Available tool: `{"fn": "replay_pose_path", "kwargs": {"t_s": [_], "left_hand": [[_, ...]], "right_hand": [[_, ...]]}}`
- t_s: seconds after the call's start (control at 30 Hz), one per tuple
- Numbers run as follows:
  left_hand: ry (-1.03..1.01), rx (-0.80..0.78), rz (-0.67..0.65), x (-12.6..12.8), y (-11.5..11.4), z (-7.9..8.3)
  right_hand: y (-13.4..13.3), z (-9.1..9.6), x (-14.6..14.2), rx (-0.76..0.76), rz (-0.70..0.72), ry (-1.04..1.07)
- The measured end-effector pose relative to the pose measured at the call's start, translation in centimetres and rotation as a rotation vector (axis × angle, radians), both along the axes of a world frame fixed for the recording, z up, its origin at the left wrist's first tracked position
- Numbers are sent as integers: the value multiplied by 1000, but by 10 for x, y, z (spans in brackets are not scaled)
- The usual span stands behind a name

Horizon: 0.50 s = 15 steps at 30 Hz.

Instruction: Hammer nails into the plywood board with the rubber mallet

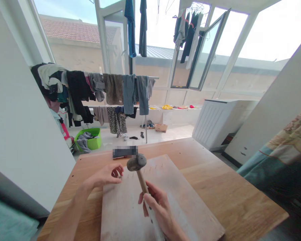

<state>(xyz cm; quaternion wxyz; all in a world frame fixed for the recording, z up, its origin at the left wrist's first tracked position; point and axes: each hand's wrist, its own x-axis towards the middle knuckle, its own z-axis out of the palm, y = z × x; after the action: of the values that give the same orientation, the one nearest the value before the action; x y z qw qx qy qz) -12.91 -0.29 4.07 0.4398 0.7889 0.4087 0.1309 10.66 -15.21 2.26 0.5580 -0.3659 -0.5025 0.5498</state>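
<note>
My right hand (158, 204) is wrapped round the wooden handle of a hammer (137, 163), its dark, rounded head raised above the board. The light wooden board (140, 217) lies flat on the table. Several thin nails (150, 169) stand upright in a row across its far part. At the board's far left corner, my left hand (110, 174) curls its fingers towards the thumb around a small nail (120, 177), which the fingers partly hide.
A dark, partly pixelated object (124, 152) lies at the far edge of the wooden table (205, 174). Beyond are a laundry rack (154, 78) with clothes, a green basket (92, 142) and a white washing machine (213, 124). A curtain (278, 154) hangs at the right.
</note>
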Motion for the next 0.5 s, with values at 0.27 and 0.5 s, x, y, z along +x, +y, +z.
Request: {"fn": "replay_pose_path", "kwargs": {"t_s": [0.27, 0.5], "left_hand": [[-7, 187, 191, -5, -19, 54], [147, 310, 172, 1, -56, 62]], "right_hand": [[-32, -6, 53, -276, -118, 189], [-45, -42, 75, -478, -103, 228]]}}
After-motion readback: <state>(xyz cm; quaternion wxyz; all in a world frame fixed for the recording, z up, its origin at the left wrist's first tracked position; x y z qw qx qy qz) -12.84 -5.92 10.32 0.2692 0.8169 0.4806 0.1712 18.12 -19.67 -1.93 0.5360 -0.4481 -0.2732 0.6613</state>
